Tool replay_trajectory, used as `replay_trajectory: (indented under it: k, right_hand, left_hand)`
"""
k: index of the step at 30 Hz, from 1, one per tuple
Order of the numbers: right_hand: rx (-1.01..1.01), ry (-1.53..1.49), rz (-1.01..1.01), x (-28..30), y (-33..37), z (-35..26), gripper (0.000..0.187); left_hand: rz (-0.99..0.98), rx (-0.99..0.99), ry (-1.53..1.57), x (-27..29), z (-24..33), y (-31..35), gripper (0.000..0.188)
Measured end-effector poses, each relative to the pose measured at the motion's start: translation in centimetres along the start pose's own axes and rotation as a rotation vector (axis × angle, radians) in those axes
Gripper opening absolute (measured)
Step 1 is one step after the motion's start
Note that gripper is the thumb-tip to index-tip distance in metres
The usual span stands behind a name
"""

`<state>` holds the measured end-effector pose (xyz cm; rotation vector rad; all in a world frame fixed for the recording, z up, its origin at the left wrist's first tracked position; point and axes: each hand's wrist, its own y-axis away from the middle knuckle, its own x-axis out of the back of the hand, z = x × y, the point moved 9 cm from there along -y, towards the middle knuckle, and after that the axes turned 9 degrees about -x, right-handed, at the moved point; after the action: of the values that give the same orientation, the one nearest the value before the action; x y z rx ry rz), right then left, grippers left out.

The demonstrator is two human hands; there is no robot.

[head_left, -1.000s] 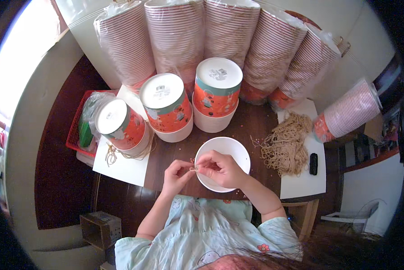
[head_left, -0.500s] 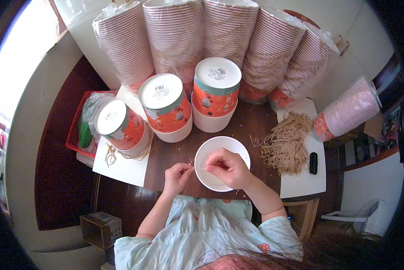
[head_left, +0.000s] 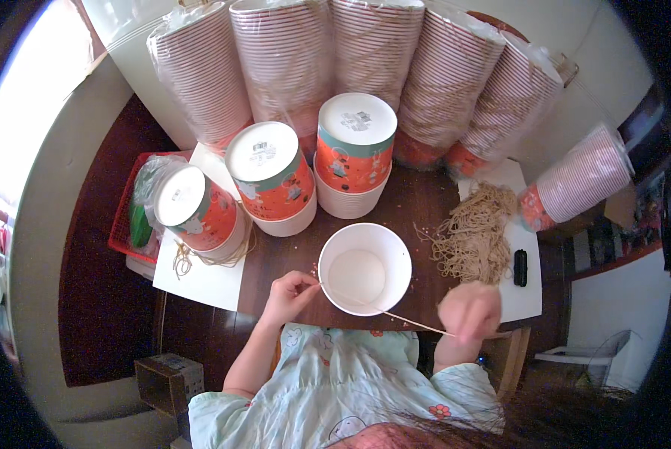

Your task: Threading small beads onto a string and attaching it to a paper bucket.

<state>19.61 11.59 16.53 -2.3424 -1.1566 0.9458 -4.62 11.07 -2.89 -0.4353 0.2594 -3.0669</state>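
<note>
A white paper bucket (head_left: 357, 275) stands mouth up on the table in front of me, its white inside showing. A thin beige cord (head_left: 418, 324) runs from its left wall, across its inside and over the near rim. My left hand (head_left: 291, 295) is closed in a pinch at the outside of the bucket's left wall, where the cord's other end seems to be. Off to the right, past the bucket, my right hand (head_left: 470, 313) is closed on the cord and a little blurred; the cord between is stretched nearly straight.
Printed orange bucket stacks (head_left: 274, 183) stand upside down behind the bucket. Tall plastic-wrapped stacks (head_left: 365, 52) line the back. A heap of beige cords (head_left: 474, 236) and a black object (head_left: 520, 268) lie on white sheets at right. A red basket (head_left: 130, 198) is at left.
My right hand has moved out of the bucket to the right and toward me, drawing the cord out into a long line. The left hand has stayed at the left wall.
</note>
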Motion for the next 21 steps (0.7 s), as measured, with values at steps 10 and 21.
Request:
replay_trajectory:
  k: [10,21]
  right_hand:
    - [0.119,-0.096,-0.132,1.4,2.2,-2.0,0.012]
    - [-0.363,0.307,0.344,3.0,2.9,3.3,0.025]
  left_hand:
    - [-0.138,-0.142,-0.230,1.5,7.8,-6.2,0.013]
    - [-0.729,-0.730,-0.512,-14.2,8.4,-12.0,0.034]
